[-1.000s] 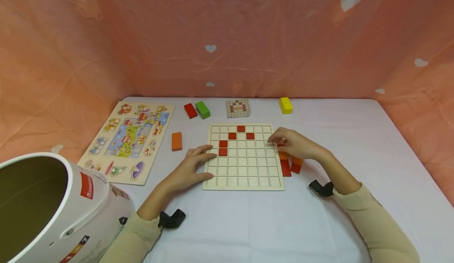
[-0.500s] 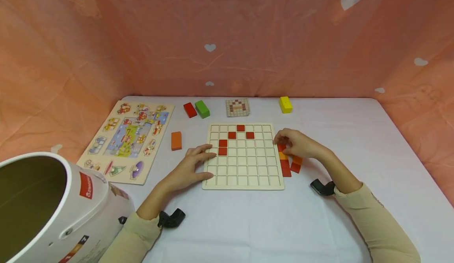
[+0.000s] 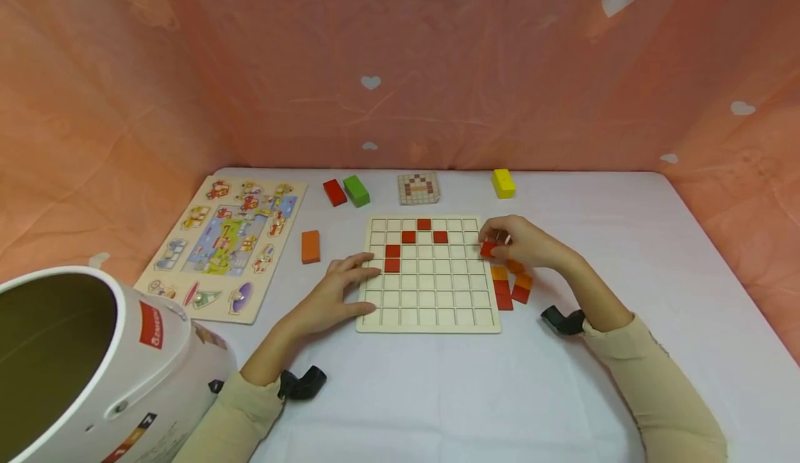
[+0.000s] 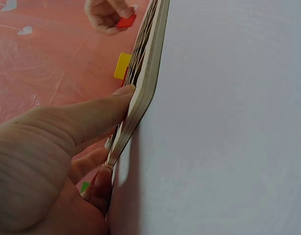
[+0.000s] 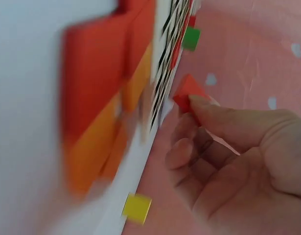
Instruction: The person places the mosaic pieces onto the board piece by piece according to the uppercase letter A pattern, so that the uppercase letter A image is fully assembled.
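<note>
A light wooden grid board lies on the white table, with several red square tiles set in its upper cells. My left hand rests along the board's left edge, its fingertips and thumb on the rim. Thumb and fingers of my right hand pinch a red tile over the board's upper right edge. In the right wrist view that red tile sticks out past the thumb tip. Right beside the board, under this hand, lies a cluster of red and orange tiles.
Behind the board lie a small pattern card, a yellow block, a green block and a red block. An orange block and a picture puzzle are to the left. A white bucket stands front left.
My right hand has gone from the board's edge to the tiles beside it and picked up a red one, now raised at the board's right edge. The left hand stays put.
</note>
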The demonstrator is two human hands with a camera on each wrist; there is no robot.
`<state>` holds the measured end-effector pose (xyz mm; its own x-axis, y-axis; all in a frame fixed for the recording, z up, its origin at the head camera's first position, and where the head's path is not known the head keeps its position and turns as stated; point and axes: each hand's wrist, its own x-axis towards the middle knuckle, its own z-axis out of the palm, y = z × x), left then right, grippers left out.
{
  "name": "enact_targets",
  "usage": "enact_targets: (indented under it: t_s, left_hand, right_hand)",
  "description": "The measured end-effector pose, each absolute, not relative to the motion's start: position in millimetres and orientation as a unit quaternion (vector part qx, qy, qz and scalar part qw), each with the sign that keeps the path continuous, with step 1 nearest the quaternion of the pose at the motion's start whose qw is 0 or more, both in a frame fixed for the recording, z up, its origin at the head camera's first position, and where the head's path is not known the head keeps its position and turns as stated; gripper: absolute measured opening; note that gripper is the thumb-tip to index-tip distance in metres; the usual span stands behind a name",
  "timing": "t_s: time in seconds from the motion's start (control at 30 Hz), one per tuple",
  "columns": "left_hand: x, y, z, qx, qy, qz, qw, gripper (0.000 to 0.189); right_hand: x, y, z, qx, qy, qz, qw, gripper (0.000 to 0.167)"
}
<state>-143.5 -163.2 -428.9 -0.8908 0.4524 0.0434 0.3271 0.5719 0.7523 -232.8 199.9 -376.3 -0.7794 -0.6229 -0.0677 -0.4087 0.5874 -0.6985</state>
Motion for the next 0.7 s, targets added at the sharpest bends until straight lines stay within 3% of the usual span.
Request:
enact_targets:
  t_s: [0.23, 0.4, 0.6, 0.7]
  left_hand:
    - [-144, -164, -430, 0.215, 0.883, 0.409, 0.083, 0.058]
    - [-145, -166, -430, 0.219, 0.882, 0.408, 0.08, 0.058]
    - [-145, -166, -430, 0.225, 0.88, 0.412, 0.078, 0.058]
    - [-144, -166, -430, 0.226, 0.878, 0.414, 0.079, 0.058]
  right_hand:
    - [-233, 141, -372, -0.372, 0.833, -0.358, 0.198, 0.013]
    - [-229, 97, -376, -0.423, 0.801, -0.354, 0.231, 0.016]
    - [-218, 70, -381, -0.413, 0.808, -0.34, 0.247, 0.019]
    - [-212, 68, -381, -0.402, 0.824, -0.327, 0.227, 0.017]
